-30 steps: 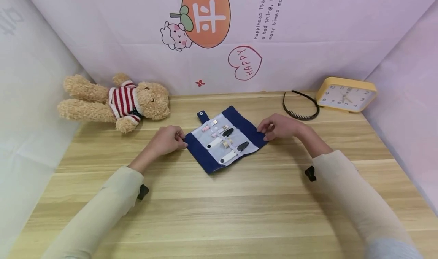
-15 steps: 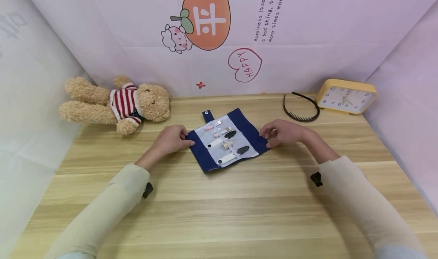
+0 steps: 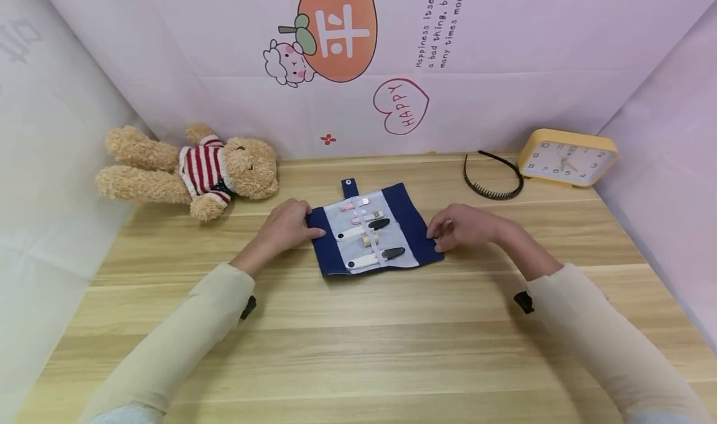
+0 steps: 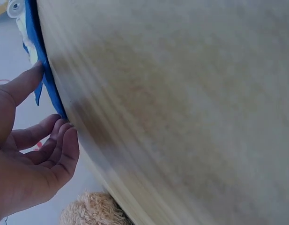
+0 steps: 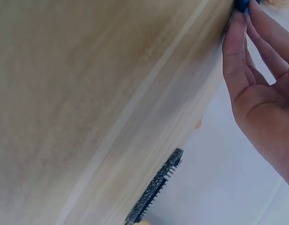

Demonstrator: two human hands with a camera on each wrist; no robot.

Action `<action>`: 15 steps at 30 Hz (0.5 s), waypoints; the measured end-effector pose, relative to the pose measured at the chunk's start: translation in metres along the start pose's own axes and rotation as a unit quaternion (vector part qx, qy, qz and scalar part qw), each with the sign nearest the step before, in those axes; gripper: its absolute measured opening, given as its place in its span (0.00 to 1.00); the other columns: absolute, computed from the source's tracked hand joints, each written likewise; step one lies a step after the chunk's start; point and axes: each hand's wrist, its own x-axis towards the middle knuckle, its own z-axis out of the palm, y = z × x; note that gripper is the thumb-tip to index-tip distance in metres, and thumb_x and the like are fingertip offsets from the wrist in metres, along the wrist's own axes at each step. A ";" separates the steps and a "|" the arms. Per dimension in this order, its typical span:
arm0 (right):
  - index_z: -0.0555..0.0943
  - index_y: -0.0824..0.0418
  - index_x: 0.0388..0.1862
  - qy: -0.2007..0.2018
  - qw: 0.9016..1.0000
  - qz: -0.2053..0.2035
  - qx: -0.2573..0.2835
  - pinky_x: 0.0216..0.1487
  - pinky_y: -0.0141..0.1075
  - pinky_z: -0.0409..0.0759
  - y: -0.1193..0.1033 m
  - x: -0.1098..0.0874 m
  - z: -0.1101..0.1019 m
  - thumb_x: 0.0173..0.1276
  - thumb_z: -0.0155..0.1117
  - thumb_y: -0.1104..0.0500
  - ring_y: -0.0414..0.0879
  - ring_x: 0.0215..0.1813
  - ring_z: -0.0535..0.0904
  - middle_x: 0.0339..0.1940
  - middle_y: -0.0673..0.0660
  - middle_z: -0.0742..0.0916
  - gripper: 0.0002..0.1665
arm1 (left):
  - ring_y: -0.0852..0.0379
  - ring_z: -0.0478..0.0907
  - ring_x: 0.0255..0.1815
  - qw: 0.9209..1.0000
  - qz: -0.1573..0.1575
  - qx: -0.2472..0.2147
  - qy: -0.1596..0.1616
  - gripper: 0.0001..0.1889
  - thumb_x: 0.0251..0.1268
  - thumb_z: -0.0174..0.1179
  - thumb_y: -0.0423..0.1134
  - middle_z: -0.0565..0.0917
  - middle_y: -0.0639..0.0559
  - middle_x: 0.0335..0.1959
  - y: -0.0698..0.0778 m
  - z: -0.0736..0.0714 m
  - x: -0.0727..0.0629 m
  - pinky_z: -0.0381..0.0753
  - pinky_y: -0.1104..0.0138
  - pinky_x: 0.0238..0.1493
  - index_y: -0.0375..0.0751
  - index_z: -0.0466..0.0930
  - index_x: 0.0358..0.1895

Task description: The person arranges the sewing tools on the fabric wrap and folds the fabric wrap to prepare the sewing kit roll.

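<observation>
An unfolded navy roll-up pouch with a pale lining lies spread on the table. Two white tools with black ends, a beige spool and small pink-and-white pieces sit under its elastic band. The snap strap points toward the wall. My left hand pinches the pouch's left edge, thumb on top; the left wrist view shows fingertips at the blue border. At the right edge, my right hand holds the flap between thumb and fingers. The right wrist view catches only a bit of blue cloth at those fingertips.
A teddy bear in a striped sweater lies at the back left. Toward the back right are a black toothed headband and a yellow clock. White printed cloth walls enclose the back and sides of the wooden table.
The pouch has turned clockwise in the head view, its strap swinging right and its lower left corner shifting left. My left hand moved slightly right; my right hand moved slightly right and nearer.
</observation>
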 end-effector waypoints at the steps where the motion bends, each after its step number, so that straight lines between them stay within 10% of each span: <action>1: 0.85 0.68 0.44 0.001 1.000 0.000 -0.001 0.45 0.39 0.82 0.000 0.000 0.001 0.62 0.74 0.67 0.49 0.44 0.83 0.41 0.57 0.87 0.12 | 0.44 0.75 0.48 1.000 0.001 0.004 0.000 0.33 0.63 0.72 0.51 0.80 0.36 0.50 0.001 0.000 0.000 0.75 0.53 0.54 0.25 0.77 0.58; 15: 0.85 0.64 0.42 0.016 0.998 0.008 -0.063 0.40 0.37 0.81 -0.011 -0.002 0.017 0.60 0.77 0.65 0.44 0.38 0.81 0.40 0.54 0.86 0.12 | 0.40 0.74 0.59 0.999 0.029 0.012 -0.010 0.32 0.69 0.68 0.46 0.77 0.33 0.60 -0.001 0.000 0.009 0.71 0.49 0.64 0.25 0.73 0.66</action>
